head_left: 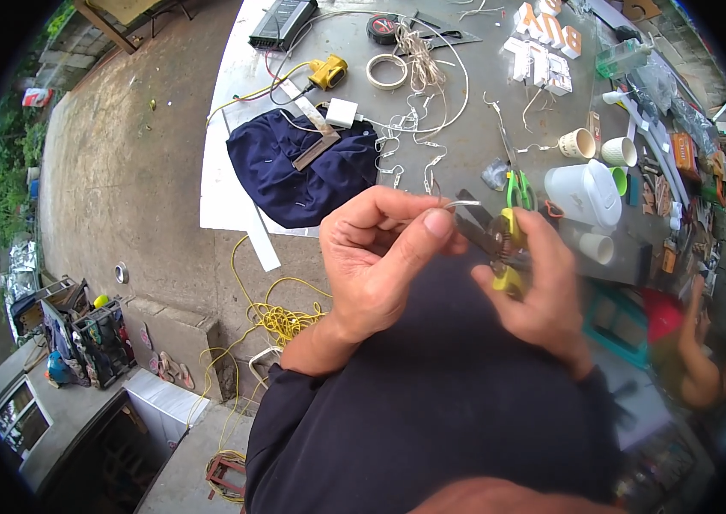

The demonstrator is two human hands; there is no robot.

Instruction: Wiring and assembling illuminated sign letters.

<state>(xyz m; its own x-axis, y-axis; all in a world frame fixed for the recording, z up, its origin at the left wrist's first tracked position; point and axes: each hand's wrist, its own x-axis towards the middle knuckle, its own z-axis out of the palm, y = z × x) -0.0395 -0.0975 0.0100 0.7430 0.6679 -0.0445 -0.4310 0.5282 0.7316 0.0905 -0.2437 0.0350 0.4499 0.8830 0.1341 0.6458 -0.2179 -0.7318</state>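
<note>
My left hand [371, 267] pinches a thin white wire [466, 204] between thumb and forefinger, its short end pointing right. My right hand [547, 295] grips wire-stripper-like pliers with yellow handles [508, 281], their dark jaws at the fingers of my left hand. Motion blurs the right hand slightly, and whether the jaws touch the wire I cannot tell. Beyond the hands, a string of small white LED modules [397, 144] trails over the grey table [483, 86]. Green-handled scissors [518, 190] lie just past the pliers, beside a small clear plastic bag [494, 175].
Navy cloth [269, 184] lies at left under a metal square [316, 147], near a white adapter [342, 113] and yellow socket [327, 72]. Masking tape [387, 72], white-orange block letters [543, 38], cups [577, 143] and a white container [583, 193] stand farther off. Another person [697, 368] is at right.
</note>
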